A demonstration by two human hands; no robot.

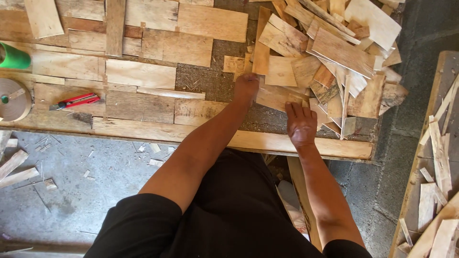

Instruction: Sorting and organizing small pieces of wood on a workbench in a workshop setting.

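Observation:
On a rough board table [287, 143] lies a patchwork of thin wood veneer pieces [138, 74] laid flat side by side. A loose pile of veneer scraps [334, 52] is heaped at the right end. My left hand [245, 87] is curled on the edge of a veneer piece [277, 95] at the foot of the pile; whether it grips it I cannot tell. My right hand [301, 124] lies flat, fingers spread, pressing the same piece's lower right edge.
A red utility knife [76, 101] rests on the veneer at left. A tape roll [13, 99] and a green cylinder [13, 56] sit at the far left edge. More wood strips lie on a board [437, 162] at right. Offcuts litter the concrete floor [95, 181].

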